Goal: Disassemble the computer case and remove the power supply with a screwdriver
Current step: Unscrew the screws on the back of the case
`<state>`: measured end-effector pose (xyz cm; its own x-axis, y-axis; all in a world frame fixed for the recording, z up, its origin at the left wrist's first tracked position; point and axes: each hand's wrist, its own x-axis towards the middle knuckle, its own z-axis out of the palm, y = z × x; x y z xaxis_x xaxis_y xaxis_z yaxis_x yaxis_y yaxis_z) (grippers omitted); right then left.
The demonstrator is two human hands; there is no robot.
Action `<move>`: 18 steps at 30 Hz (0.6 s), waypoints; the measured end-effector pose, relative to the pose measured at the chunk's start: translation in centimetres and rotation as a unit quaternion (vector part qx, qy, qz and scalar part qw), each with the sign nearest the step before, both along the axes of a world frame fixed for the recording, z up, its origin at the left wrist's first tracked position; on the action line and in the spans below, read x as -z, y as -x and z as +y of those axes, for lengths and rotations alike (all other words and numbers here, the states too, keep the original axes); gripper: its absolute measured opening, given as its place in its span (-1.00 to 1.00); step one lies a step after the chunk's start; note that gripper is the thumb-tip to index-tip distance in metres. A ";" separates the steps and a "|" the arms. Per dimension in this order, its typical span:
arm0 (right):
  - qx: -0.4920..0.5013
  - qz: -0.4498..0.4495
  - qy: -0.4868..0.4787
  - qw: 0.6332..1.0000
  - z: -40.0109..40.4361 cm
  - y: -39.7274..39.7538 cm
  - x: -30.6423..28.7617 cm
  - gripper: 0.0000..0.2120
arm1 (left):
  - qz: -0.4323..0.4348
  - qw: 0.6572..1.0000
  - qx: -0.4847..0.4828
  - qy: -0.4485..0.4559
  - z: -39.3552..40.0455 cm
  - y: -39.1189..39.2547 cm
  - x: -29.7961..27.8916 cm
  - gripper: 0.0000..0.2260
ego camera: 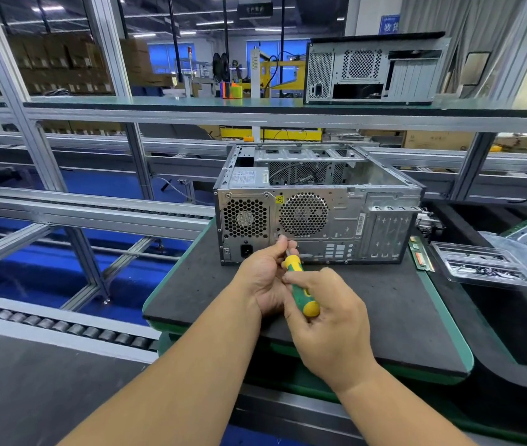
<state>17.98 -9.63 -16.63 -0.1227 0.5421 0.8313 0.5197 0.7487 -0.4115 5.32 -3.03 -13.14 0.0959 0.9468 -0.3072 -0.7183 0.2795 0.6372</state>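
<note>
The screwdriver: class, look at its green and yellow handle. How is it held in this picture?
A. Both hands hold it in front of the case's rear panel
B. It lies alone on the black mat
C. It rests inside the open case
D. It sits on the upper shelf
A: the left hand pinches the screwdriver near its shaft and the right hand grips its handle, just in front of the computer case.

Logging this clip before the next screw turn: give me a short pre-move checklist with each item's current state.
1. Green-and-yellow-handled screwdriver held: ok, right hand grips the handle.
2. Shaft steadied: ok, left hand pinches near the shaft.
3. Tip seated in a screw: cannot tell, fingers hide it.
4. Silver metal computer case settled on the black work mat: ok, lying flat, rear panel facing the person.
5. Side panel off: ok, the interior shows from above.
6. Grey power supply still fitted: ok, sits at the case's rear left.
</note>
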 end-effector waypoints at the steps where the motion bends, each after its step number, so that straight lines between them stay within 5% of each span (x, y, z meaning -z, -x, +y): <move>1: -0.010 -0.016 -0.014 1.000 0.1 -0.1 0.0 -0.85 | -0.002 1.000 0.002 0.001 -0.1 0.0 -0.1 -0.75; 5: -0.020 -0.036 -0.009 0.999 0.0 -0.1 -0.1 -0.80 | 0.003 1.000 0.004 0.002 -0.3 0.1 -0.2 -0.74; 9: 0.008 0.008 0.095 0.995 -0.5 0.0 -0.7 -0.52 | -0.008 1.000 -0.008 0.004 -0.1 0.0 0.0 -0.73; 15: -0.014 0.022 0.049 0.998 -0.2 -0.1 -0.3 -0.80 | -0.007 1.000 -0.004 0.002 -0.1 0.0 0.0 -0.71; 18: -0.012 -0.038 0.010 0.999 0.1 -0.2 -0.2 -0.76 | -0.008 1.000 0.002 0.001 -0.1 0.2 0.1 -0.72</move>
<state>18.15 -9.56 -16.40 -0.1991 0.5547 0.8079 0.5322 0.7534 -0.3862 5.12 -3.11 -13.22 0.1045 0.9456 -0.3081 -0.7275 0.2839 0.6246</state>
